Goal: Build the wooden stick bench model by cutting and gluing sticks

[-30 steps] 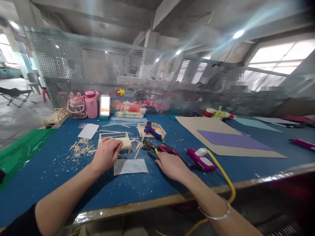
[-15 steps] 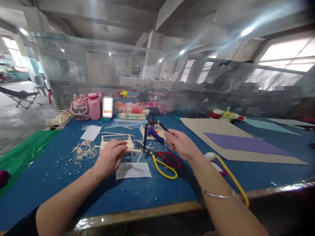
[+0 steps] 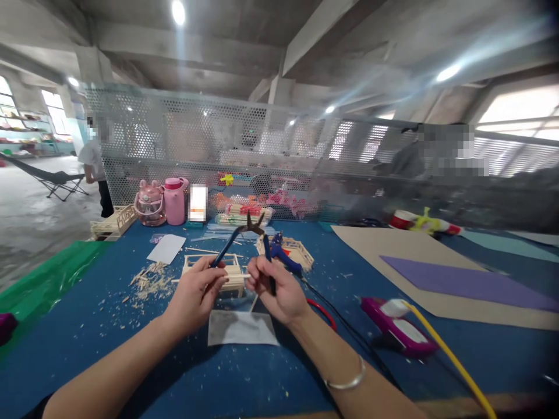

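My left hand (image 3: 198,288) pinches a thin pale wooden stick (image 3: 236,276), held level in front of me. Around one blue handle of the pliers (image 3: 255,227) my right hand (image 3: 279,285) is closed, and its fingertips meet the stick's right end. The jaws point up and away, spread apart; the other handle reaches down to my left hand. Behind my hands stands a small frame built of wooden sticks (image 3: 233,286), partly covered by them. Below lies a sheet of white paper (image 3: 240,334). My right hand mostly hides the scissors, leaving part of a red handle (image 3: 323,311).
A blue glue gun (image 3: 283,256) lies beside a wooden stick tray (image 3: 301,253). Stick scraps (image 3: 152,282) are scattered left. Two pink bottles (image 3: 175,201) stand at the back. A purple device (image 3: 397,329) with a yellow cable and cardboard sheets (image 3: 362,250) are right.
My right hand has moved left with the pliers, up against the stick in my left hand. The view has shifted, and a person now shows at the far left.
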Available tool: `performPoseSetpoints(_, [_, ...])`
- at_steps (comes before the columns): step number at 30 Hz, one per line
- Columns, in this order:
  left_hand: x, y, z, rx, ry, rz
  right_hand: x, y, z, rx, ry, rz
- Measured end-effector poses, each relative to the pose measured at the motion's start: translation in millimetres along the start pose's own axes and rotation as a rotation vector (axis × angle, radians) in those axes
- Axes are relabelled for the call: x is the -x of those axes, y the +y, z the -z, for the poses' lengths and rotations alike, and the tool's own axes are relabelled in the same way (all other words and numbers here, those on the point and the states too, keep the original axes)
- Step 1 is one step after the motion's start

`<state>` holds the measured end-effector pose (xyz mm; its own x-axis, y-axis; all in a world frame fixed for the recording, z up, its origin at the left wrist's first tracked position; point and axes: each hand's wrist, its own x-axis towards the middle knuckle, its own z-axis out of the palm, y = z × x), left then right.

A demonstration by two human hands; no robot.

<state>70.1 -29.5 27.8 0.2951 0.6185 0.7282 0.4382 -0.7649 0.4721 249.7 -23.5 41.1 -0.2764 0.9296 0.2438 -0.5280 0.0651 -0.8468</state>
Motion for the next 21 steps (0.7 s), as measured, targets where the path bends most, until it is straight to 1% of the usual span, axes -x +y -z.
performPoseSetpoints(2, [1, 7, 1.4, 0.042, -0.011, -0.005, 4, 3, -5, -0.030, -0.051, 0.015])
performPoseSetpoints(4, [3, 15, -0.1, 0.094, -0.045, -0.012, 9, 5, -12, -0.032, -0.138, -0.017])
performPoseSetpoints(7, [7, 24, -5.6, 0.165, -0.105, -0.019, 17, 9, -20, 0.090, -0.248, -0.073])
performPoseSetpoints(9, [9, 28, -8.9, 0.200, -0.145, -0.014, 20, 11, -21, 0.190, -0.297, -0.065])
performPoseSetpoints(10, [10, 29, -10.0, 0.214, -0.157, -0.006, 20, 11, -21, 0.207, -0.305, -0.044])
performPoseSetpoints(12, [12, 31, -11.2, 0.241, -0.155, 0.022, 20, 10, -20, 0.178, -0.277, -0.010])
performPoseSetpoints(14, [13, 31, -11.9, 0.274, -0.125, 0.062, 17, 6, -18, 0.118, -0.224, 0.017])
performPoseSetpoints(16, [14, 30, -12.9, 0.319, -0.099, 0.096, 15, 0, -16, 0.081, -0.200, 0.020])
performPoseSetpoints(21, [14, 27, -15.5, 0.445, -0.137, 0.174, 15, -10, -12, 0.080, -0.266, -0.040])
